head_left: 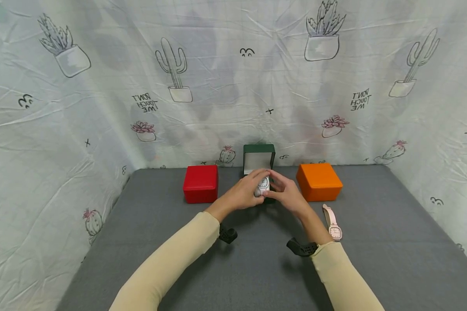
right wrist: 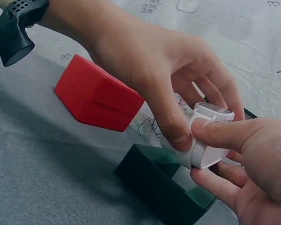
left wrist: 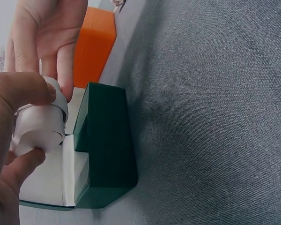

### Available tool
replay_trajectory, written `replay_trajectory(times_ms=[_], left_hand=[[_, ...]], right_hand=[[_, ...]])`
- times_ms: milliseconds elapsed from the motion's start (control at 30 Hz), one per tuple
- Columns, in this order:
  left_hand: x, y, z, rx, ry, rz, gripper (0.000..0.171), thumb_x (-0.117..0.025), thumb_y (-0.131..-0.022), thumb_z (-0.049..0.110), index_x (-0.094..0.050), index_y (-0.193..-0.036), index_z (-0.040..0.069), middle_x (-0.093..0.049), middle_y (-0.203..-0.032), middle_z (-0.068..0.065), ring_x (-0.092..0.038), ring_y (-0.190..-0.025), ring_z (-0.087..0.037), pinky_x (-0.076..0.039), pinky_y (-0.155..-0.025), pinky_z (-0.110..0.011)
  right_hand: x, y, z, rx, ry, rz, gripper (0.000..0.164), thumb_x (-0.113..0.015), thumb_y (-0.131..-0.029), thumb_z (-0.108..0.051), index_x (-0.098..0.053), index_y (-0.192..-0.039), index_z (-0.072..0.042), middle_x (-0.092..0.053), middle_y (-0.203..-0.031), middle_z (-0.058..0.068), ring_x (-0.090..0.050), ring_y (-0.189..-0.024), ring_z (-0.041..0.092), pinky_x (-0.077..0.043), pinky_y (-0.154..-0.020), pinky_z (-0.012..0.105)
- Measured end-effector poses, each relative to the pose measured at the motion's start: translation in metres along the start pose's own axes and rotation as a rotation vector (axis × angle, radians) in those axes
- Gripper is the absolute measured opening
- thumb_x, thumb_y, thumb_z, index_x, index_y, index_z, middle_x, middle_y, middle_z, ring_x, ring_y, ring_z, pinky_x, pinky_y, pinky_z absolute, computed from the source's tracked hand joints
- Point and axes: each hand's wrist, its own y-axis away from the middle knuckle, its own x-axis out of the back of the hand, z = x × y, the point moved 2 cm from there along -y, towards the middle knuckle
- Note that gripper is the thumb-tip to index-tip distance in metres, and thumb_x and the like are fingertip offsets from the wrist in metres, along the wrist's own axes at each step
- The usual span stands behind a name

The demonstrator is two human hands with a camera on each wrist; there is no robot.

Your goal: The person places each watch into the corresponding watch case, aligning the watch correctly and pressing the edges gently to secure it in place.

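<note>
Both hands hold a white wristwatch [head_left: 263,183] wrapped around a white cushion [left wrist: 40,125]. My left hand [head_left: 242,191] grips the cushion between thumb and fingers. From the other side, my right hand [right wrist: 257,154] pinches watch and cushion, its thumb near the watch case [right wrist: 216,111]. Directly below them is a green watch box [left wrist: 110,140], its lid [head_left: 258,156] raised and its pale lining showing. The held watch is apart from the box floor in the right wrist view. Fingers cover part of the strap.
A closed red box [head_left: 200,185] stands left of the green one, and a closed orange box [head_left: 320,182] stands to its right. A pink wristwatch [head_left: 333,223] lies on the grey tabletop [head_left: 257,268] beside my right forearm. Patterned cloth [head_left: 225,77] hangs behind.
</note>
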Motion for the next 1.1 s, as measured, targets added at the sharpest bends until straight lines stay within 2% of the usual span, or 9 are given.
replay_trajectory(times_ms=[300, 633, 933, 1100], left_hand=[[0.002, -0.002, -0.006, 0.004, 0.035, -0.029, 0.071, -0.066, -0.091, 0.02, -0.029, -0.152, 0.014, -0.027, -0.158, -0.005, -0.045, -0.132, -0.023, -0.045, -0.106, -0.039], [-0.001, -0.008, -0.014, 0.035, -0.03, -0.052, 0.07, -0.065, -0.093, 0.026, -0.029, -0.152, 0.014, -0.028, -0.158, -0.006, -0.042, -0.138, -0.024, -0.042, -0.109, -0.041], [-0.006, -0.013, -0.018, 0.123, -0.101, -0.102, 0.067, -0.066, -0.092, 0.026, -0.035, -0.15, 0.014, -0.033, -0.156, -0.009, -0.041, -0.139, -0.026, -0.041, -0.11, -0.043], [-0.01, -0.019, -0.019, 0.131, -0.103, -0.103, 0.066, -0.067, -0.091, 0.026, -0.037, -0.149, 0.013, -0.037, -0.154, -0.009, -0.044, -0.137, -0.025, -0.042, -0.11, -0.043]], right_hand=[[0.003, -0.008, 0.001, -0.026, 0.023, -0.011, 0.076, -0.072, -0.087, -0.016, -0.032, -0.151, -0.011, -0.031, -0.157, 0.015, -0.04, -0.138, 0.038, -0.04, -0.106, 0.048], [0.005, -0.009, 0.002, -0.03, 0.048, -0.006, 0.074, -0.07, -0.089, -0.015, -0.032, -0.151, -0.011, -0.032, -0.157, 0.014, -0.035, -0.141, 0.039, -0.039, -0.107, 0.053], [0.007, -0.003, 0.013, -0.022, 0.173, 0.035, 0.069, -0.07, -0.087, -0.008, -0.037, -0.147, -0.003, -0.036, -0.153, 0.019, -0.036, -0.141, 0.037, -0.041, -0.106, 0.049], [0.006, -0.003, 0.017, -0.005, 0.263, 0.085, 0.063, -0.071, -0.086, -0.006, -0.044, -0.143, -0.002, -0.041, -0.149, 0.023, -0.041, -0.137, 0.038, -0.043, -0.104, 0.048]])
